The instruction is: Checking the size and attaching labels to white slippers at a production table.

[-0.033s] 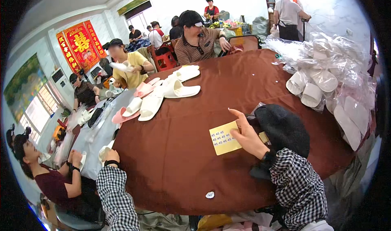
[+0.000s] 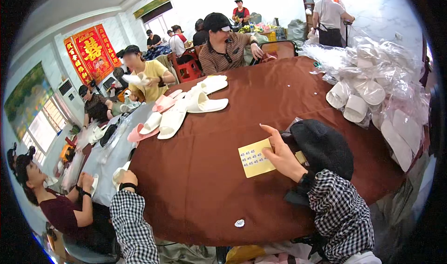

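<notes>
The right hand (image 2: 285,158) rests on the brown-covered counter (image 2: 205,180), fingers spread and forefinger stretched out, its thumb and palm pinning the right edge of a yellow sticker sheet (image 2: 255,160) that lies flat on the cloth near the middle of the counter; rows of small printed labels show on the sheet. A black mesh cap (image 2: 321,145) lies just beside that hand, touching the wrist. The left hand (image 2: 126,174) sits at the counter's left edge, curled around a white slipper (image 2: 118,175), well apart from the sheet. Farther off, white and pink slippers (image 2: 186,106) lie in a loose group, and bagged white slippers (image 2: 372,92) pile up on the right
</notes>
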Demonstrator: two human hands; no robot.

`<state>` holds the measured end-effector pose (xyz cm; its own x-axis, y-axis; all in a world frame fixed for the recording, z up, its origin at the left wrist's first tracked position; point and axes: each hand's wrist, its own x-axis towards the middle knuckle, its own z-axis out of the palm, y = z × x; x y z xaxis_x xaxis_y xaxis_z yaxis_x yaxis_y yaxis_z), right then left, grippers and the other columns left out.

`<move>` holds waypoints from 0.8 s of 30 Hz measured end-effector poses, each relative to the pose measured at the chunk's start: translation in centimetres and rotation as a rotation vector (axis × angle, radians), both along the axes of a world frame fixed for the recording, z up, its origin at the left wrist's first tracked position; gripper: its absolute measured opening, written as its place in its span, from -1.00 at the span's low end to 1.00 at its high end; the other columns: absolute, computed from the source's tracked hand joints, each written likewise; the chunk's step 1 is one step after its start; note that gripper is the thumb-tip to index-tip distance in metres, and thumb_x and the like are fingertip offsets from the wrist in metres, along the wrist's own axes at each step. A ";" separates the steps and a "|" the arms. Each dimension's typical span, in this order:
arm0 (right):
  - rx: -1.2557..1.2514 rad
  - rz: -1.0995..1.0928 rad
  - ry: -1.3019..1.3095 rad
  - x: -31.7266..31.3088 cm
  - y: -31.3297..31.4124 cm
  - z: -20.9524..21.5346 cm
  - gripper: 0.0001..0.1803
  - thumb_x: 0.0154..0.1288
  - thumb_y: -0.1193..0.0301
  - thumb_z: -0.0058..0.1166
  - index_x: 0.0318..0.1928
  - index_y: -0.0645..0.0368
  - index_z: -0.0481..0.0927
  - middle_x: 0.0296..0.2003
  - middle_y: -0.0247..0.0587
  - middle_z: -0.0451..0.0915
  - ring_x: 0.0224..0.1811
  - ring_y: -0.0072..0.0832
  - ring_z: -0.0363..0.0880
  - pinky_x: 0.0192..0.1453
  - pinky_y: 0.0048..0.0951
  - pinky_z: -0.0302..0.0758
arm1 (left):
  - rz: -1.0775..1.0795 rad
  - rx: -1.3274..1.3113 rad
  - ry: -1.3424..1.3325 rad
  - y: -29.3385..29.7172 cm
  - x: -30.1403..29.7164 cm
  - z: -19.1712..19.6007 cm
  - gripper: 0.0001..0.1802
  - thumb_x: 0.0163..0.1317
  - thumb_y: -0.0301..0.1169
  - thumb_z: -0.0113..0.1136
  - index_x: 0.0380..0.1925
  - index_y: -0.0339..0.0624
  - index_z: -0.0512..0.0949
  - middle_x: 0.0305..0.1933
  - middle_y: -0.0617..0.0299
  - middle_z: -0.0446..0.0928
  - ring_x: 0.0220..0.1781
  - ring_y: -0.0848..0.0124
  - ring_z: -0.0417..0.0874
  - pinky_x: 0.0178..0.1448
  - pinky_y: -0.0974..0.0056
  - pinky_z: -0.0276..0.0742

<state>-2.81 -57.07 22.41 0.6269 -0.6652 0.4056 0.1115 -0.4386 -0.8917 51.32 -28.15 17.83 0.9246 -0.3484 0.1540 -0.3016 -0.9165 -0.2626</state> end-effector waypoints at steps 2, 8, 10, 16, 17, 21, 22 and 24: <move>0.002 -0.025 0.037 -0.4 -0.5 -0.4 -0.32 0.27 0.59 -0.04 0.38 0.14 0.06 -0.23 -0.08 0.53 -0.20 -0.39 0.55 -0.05 -0.36 0.48 | -0.266 0.031 0.083 -4.1 -4.5 1.5 -0.55 0.28 -0.13 0.05 0.03 -0.20 0.52 0.10 -0.03 0.55 0.23 0.04 0.50 0.22 -0.03 0.43; 0.022 -0.047 -0.019 -1.5 -1.2 -0.4 -0.29 0.29 0.57 -0.04 0.40 0.13 0.02 -0.24 -0.11 0.54 -0.18 -0.42 0.55 -0.04 -0.36 0.49 | -0.834 -0.982 1.351 -12.1 -25.0 10.1 -0.54 0.43 -0.25 -0.01 0.24 -0.24 0.34 0.16 0.05 0.48 0.15 0.25 0.55 0.19 0.15 0.51; 0.041 -0.036 -0.025 -1.3 -1.0 0.2 -0.27 0.29 0.58 -0.03 0.42 0.12 -0.01 -0.23 -0.11 0.53 -0.17 -0.43 0.54 -0.03 -0.37 0.49 | -0.876 -1.223 1.555 -12.7 -30.5 11.6 -0.51 0.44 -0.26 -0.05 0.29 -0.24 0.25 0.22 0.03 0.41 0.19 0.21 0.52 0.25 0.11 0.49; 0.152 -0.011 -0.259 -1.6 -0.5 2.0 -0.19 0.29 0.60 -0.03 0.45 0.10 -0.12 -0.20 -0.12 0.52 -0.14 -0.47 0.51 -0.01 -0.43 0.47 | -0.956 -1.654 1.765 -14.3 -41.1 12.9 -0.45 0.41 -0.29 -0.04 0.33 -0.22 0.15 0.31 0.05 0.30 0.34 0.22 0.35 0.41 0.08 0.31; 0.148 -0.036 -0.247 -1.9 -0.6 2.0 -0.19 0.29 0.60 -0.03 0.45 0.10 -0.12 -0.20 -0.12 0.52 -0.14 -0.47 0.51 -0.01 -0.43 0.47 | -0.999 -1.681 1.628 -15.5 -41.4 12.1 -0.44 0.40 -0.29 -0.03 0.34 -0.22 0.15 0.32 0.05 0.28 0.33 0.23 0.34 0.42 0.09 0.28; 0.097 -0.044 -0.248 -1.6 -1.3 1.1 -0.18 0.29 0.59 -0.02 0.45 0.08 -0.14 -0.18 -0.10 0.51 -0.13 -0.45 0.52 -0.02 -0.42 0.48 | -0.973 -1.534 1.477 -18.2 -39.5 8.8 -0.41 0.40 -0.33 -0.01 0.36 -0.23 0.10 0.26 0.03 0.33 0.29 0.27 0.38 0.37 0.15 0.31; 0.078 -0.028 -0.261 -1.5 -1.2 1.0 -0.18 0.29 0.59 -0.02 0.45 0.07 -0.14 -0.18 -0.11 0.51 -0.13 -0.45 0.52 -0.02 -0.42 0.48 | -0.913 -1.372 1.527 -18.3 -38.7 8.3 -0.40 0.40 -0.33 0.00 0.37 -0.23 0.09 0.26 0.03 0.33 0.28 0.27 0.40 0.36 0.15 0.33; 0.087 -0.019 -0.262 -0.9 -1.3 0.5 -0.18 0.26 0.61 0.00 0.44 0.06 -0.10 -0.20 -0.11 0.51 -0.13 -0.44 0.52 -0.04 -0.40 0.50 | -0.894 -1.254 1.577 -18.5 -37.0 6.9 -0.39 0.41 -0.29 0.00 0.37 -0.23 0.09 0.23 0.04 0.38 0.22 0.27 0.46 0.31 0.16 0.39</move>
